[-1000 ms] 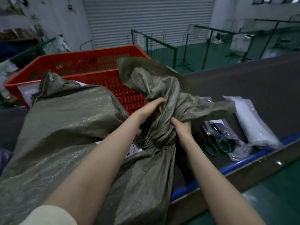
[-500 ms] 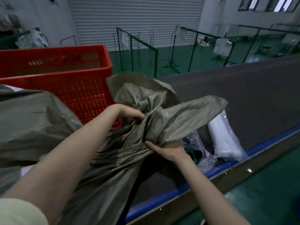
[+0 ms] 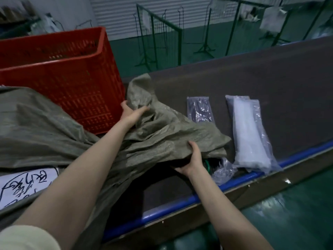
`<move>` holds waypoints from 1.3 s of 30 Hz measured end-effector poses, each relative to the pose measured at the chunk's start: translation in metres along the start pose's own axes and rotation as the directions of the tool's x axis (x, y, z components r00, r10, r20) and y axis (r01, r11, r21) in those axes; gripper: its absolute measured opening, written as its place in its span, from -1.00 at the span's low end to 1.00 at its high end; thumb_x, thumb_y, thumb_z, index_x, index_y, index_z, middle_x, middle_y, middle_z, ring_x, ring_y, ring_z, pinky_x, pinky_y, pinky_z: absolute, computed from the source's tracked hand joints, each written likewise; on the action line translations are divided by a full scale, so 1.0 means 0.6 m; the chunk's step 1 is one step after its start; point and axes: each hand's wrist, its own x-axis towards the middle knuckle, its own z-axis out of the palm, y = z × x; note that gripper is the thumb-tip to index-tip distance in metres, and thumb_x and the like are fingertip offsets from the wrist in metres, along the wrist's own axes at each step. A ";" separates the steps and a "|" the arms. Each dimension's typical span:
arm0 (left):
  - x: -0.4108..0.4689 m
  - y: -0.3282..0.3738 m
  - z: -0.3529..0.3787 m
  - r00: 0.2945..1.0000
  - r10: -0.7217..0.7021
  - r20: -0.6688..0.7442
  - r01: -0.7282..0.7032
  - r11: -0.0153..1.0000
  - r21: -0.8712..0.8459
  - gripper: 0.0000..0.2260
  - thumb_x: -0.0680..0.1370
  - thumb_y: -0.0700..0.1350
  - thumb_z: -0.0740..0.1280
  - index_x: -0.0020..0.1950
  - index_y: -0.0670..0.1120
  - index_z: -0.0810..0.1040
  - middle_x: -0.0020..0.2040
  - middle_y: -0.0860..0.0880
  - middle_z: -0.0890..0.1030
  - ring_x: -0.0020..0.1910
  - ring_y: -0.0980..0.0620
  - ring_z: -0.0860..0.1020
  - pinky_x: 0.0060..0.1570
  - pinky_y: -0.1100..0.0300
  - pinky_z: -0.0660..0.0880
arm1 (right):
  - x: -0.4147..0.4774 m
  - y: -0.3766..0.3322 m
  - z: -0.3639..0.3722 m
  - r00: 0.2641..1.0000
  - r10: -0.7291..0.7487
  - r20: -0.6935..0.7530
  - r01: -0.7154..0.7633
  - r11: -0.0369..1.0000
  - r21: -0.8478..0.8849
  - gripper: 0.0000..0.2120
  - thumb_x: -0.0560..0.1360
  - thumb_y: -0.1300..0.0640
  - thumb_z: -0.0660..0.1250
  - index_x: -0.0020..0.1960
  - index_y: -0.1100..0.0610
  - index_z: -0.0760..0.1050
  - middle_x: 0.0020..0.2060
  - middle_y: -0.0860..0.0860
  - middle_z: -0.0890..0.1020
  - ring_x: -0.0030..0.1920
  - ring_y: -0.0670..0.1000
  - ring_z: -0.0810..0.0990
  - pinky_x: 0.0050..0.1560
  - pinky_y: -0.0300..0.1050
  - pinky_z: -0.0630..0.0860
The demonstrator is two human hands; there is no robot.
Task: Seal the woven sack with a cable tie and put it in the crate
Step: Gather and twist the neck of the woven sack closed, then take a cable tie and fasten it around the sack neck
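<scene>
A large grey-green woven sack lies across the dark table, its loose mouth end spread toward the right. My left hand grips the far edge of the mouth, close to the red plastic crate. My right hand holds the near edge from below, thumb on top. A clear bag of white cable ties lies flat to the right of the sack. A white label with black handwriting shows on the sack at the lower left.
A small clear packet with dark contents lies beyond the sack mouth. Green-handled scissors and crumpled plastic sit under the sack edge by my right hand. A blue rail edges the table; green fences stand behind.
The bunched sack mouth has come down and spread flatter on the table. My left hand moved to its far edge and my right hand to its near edge. The view swung right.
</scene>
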 end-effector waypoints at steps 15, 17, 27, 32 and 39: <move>-0.063 -0.033 0.111 0.860 0.154 0.487 -0.482 0.560 0.674 -0.27 0.36 0.18 0.40 0.45 0.03 0.21 0.45 -0.13 0.29 0.41 -0.14 0.31 0.40 -0.06 0.25 | -0.002 -0.053 -0.007 0.946 -0.303 0.111 0.268 0.546 -0.794 -0.65 0.45 0.08 0.33 0.19 0.20 0.49 0.07 0.07 0.59 0.08 0.08 0.55 0.01 -0.09 0.45; -0.082 -0.055 0.139 0.907 0.074 0.415 -0.408 0.400 0.821 -0.25 0.41 0.21 0.32 0.48 0.00 0.10 0.50 -0.18 0.17 0.46 -0.25 0.19 0.40 -0.29 0.10 | -0.013 -0.062 -0.026 0.948 -0.308 0.082 0.223 0.458 -0.861 -0.69 0.44 0.00 0.31 0.10 0.13 0.51 0.00 0.07 0.60 -0.07 0.07 0.58 -0.15 -0.11 0.47; -0.189 -0.046 0.223 0.562 0.584 0.586 -0.765 0.099 0.636 -0.41 0.48 -0.04 0.24 0.48 -0.01 0.14 0.54 -0.20 0.02 0.53 -0.18 -0.01 0.44 -0.26 -0.10 | -0.050 -0.078 -0.131 0.753 -0.658 -0.016 -0.144 -0.140 -0.980 -0.70 0.48 0.07 0.32 0.10 0.26 0.52 0.10 0.20 0.61 0.13 0.20 0.57 0.02 -0.03 0.50; -0.199 -0.095 0.253 0.560 0.417 0.716 -0.806 0.077 0.586 -0.51 0.50 0.03 0.25 0.42 0.05 0.26 0.53 -0.18 0.05 0.52 -0.14 0.02 0.41 -0.31 -0.07 | -0.038 -0.074 -0.130 0.746 -0.665 0.008 -0.175 -0.209 -0.962 -0.74 0.52 0.17 0.23 0.16 0.25 0.50 0.17 0.19 0.58 0.20 0.19 0.54 0.15 0.02 0.47; -0.200 -0.104 0.258 0.620 0.384 0.684 -0.779 0.202 0.594 -0.47 0.45 0.15 0.28 0.40 0.10 0.29 0.54 -0.15 0.03 0.53 -0.12 -0.02 0.38 -0.38 -0.14 | -0.067 -0.071 -0.140 0.669 -0.740 0.073 -0.079 -0.169 -0.983 -0.75 0.51 0.09 0.22 0.00 0.22 0.59 -0.01 0.19 0.66 0.05 0.21 0.59 -0.06 -0.05 0.50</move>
